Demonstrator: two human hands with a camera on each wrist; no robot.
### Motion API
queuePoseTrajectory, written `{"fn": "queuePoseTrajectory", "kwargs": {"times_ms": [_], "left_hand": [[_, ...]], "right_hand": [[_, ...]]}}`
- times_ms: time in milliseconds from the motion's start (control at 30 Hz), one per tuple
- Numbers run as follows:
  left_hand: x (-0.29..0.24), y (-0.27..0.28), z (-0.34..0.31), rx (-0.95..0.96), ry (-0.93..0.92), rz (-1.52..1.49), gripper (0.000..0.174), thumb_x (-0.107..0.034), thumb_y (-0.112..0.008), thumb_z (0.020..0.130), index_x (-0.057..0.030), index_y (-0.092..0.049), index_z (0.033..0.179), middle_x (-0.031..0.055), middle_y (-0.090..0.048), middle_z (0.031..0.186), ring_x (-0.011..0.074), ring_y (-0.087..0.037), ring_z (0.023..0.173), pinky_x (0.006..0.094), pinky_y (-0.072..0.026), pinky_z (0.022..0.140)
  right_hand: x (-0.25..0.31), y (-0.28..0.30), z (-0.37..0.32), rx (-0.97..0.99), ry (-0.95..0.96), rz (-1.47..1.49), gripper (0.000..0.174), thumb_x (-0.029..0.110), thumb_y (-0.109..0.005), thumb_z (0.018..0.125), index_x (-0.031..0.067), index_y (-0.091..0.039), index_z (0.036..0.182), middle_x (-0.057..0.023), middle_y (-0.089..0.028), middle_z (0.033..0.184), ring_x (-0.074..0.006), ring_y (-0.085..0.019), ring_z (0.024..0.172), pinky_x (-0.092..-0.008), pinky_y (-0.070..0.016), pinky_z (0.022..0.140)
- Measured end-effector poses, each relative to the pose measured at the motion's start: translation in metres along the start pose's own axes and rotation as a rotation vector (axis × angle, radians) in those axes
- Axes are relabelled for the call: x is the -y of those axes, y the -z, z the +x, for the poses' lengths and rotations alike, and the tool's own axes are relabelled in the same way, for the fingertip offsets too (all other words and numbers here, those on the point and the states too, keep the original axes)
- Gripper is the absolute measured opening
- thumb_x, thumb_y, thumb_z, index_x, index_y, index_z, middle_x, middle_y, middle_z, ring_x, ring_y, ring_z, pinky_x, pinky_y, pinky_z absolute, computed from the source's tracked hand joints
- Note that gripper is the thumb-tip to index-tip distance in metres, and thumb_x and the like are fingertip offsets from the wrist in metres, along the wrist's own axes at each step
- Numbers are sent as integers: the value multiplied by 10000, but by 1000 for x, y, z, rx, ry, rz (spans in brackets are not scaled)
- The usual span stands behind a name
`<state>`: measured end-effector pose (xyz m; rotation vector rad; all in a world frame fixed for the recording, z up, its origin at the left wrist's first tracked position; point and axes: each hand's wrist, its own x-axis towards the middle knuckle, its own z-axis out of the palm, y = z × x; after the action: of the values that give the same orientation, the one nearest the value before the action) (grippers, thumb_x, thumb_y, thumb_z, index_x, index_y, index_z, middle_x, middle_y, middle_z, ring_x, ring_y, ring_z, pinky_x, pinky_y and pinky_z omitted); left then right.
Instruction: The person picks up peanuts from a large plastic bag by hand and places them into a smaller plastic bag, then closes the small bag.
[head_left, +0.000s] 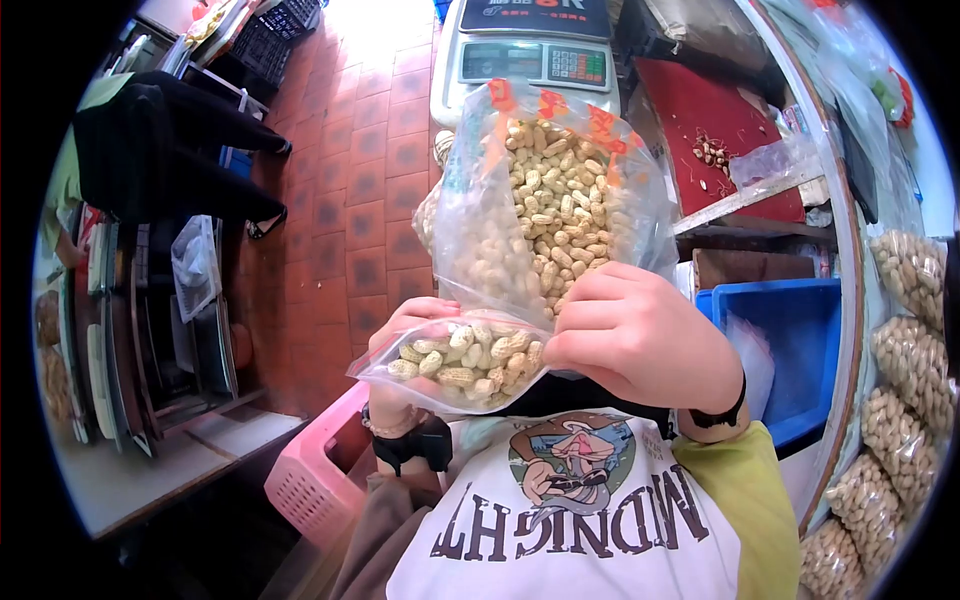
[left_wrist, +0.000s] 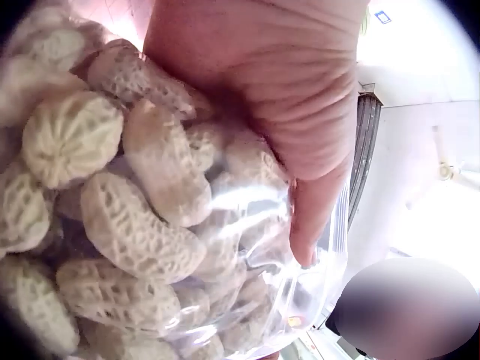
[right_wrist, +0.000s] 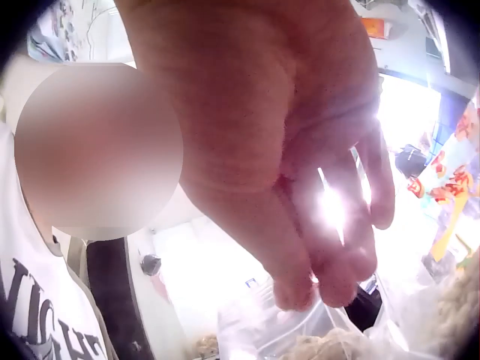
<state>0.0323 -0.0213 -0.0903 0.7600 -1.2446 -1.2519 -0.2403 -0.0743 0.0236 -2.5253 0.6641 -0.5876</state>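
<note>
A small clear zip bag (head_left: 455,372) full of unshelled peanuts lies across the front of the person's chest. Its left end is gripped by the left hand (head_left: 412,316), whose fingers are partly hidden behind it. In the left wrist view the thumb (left_wrist: 319,214) presses along the plastic near the zip strip. At the bag's right end the right hand (head_left: 645,335) pinches the mouth's edge; thumb and forefinger (right_wrist: 334,289) meet at the plastic in the right wrist view. Just beyond both hands stands a large open plastic bag (head_left: 475,215) of loose peanuts (head_left: 565,205) with orange print.
A digital scale (head_left: 535,62) stands behind the large bag. To the right are a blue bin (head_left: 825,350), a red board (head_left: 690,110) with scraps and several packed peanut bags (head_left: 905,365). A pink basket (head_left: 315,480) sits at lower left. Another person (head_left: 150,150) stands far left.
</note>
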Motion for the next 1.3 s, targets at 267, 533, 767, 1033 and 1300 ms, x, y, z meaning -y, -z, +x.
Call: {"fn": "queuePoseTrajectory", "kwargs": {"times_ms": [267,533,767,1033,1300], "left_hand": [[-4,1,-1,-38,141,-8,711,-455,-866,645,12,-625,1124,192,-586,1172,280,-571,1120,398,-487,942],[-6,0,-11,-63,258,-20,842,-454,-856,664,32,-513,1259,170,-559,1234,267,-607,1085,385,-525,930],[-9,-3,-15,-120,316,-51,875,-433,-865,672,29,-472,1303,143,-582,1221,250,-612,1088,378,-535,921],[-22,-19,0,-112,328,-23,882,-473,-867,642,35,-502,1264,149,-532,1244,246,-568,1122,365,-478,958],[-4,11,-26,-134,481,18,871,-438,-875,650,37,-491,1270,147,-537,1248,239,-569,1119,359,-483,953]], "right_hand": [[-75,-47,-20,-121,-429,44,603,171,-755,715,75,-532,1267,-207,-578,1177,-360,-539,1105,-430,-440,932],[-60,-92,-3,199,-408,-298,994,264,-759,646,189,-277,1512,-257,-293,1502,-568,-274,1309,-643,-273,1043],[-77,-74,13,193,-420,-221,959,348,-810,609,162,-392,1452,-215,-345,1471,-514,-335,1268,-587,-391,991],[-89,-18,41,361,-505,34,645,291,-685,803,67,-473,1370,-212,-443,1399,-387,-476,1250,-452,-448,1001],[-170,-49,85,239,-724,-126,652,413,-553,897,121,-370,1450,-212,-412,1446,-401,-450,1298,-469,-377,1073]]}}
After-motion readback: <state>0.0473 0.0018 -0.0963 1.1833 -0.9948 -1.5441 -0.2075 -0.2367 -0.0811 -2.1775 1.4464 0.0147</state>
